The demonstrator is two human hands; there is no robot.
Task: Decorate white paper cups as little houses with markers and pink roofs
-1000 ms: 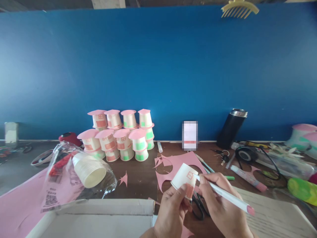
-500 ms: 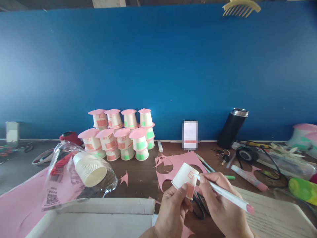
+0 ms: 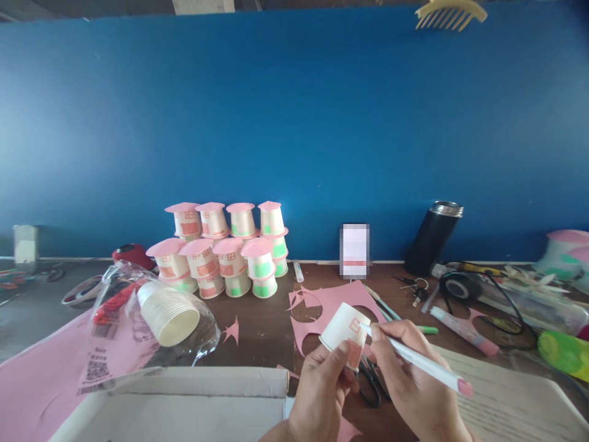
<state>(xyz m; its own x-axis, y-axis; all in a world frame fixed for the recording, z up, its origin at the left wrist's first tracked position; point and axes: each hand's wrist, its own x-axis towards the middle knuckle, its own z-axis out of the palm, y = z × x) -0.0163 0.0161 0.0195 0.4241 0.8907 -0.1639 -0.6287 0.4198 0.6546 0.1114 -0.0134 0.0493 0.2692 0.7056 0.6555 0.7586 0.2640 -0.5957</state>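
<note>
- Two hands at lower centre of frame: left hand point(image 3: 322, 383) pinches paper cup point(image 3: 343, 327) by its wall.
- Right hand point(image 3: 405, 374) clamps pink marker point(image 3: 416, 359), tip touching cup.
- Cup judged light, thin-walled, crushable; hold gently near rim.

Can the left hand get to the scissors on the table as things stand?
Probably not freely: the left hand is gripping the paper cup, and the scissors lie under the cup and between both hands, with the right hand and its pen over them. It would need to put the cup down first.
</note>
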